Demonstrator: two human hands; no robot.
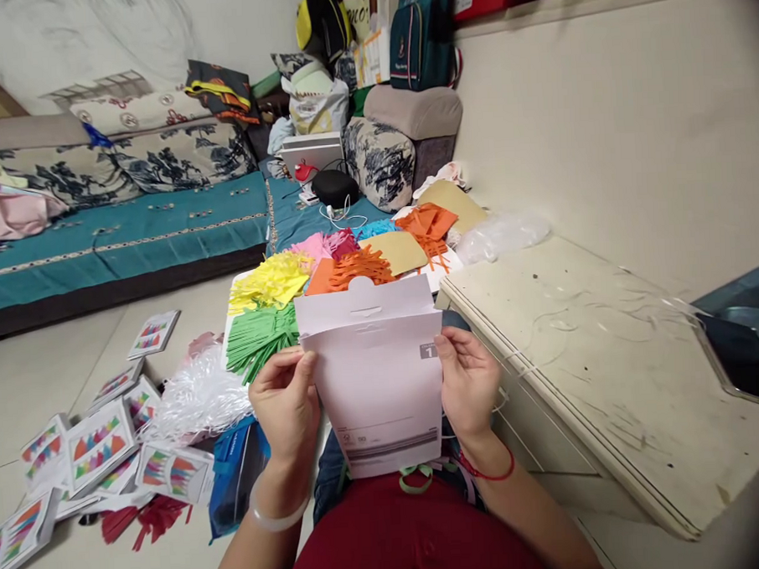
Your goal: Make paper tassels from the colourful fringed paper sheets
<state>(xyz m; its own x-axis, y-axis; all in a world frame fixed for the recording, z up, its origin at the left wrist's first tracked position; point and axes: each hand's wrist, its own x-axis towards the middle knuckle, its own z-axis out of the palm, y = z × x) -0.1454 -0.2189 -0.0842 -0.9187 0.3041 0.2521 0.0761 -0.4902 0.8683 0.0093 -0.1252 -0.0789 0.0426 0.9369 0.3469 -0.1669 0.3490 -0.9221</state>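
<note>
A white paper package (376, 368) with a hang tab at its top is held upright in front of me, its plain back side facing me. My left hand (287, 402) grips its left edge, fingers curled around it. My right hand (467, 381) pinches its right edge near a small grey label. Just beyond the package lie piles of cut paper fringe: green (259, 336), yellow (269, 281) and orange (359, 267).
Several printed packages (100, 439) with coloured triangles lie scattered on the floor at the left, beside white shredded plastic (199, 397) and red fringe (147, 517). A worn white table (609, 367) stands at the right with a phone (744, 357). A teal sofa (119, 237) runs behind.
</note>
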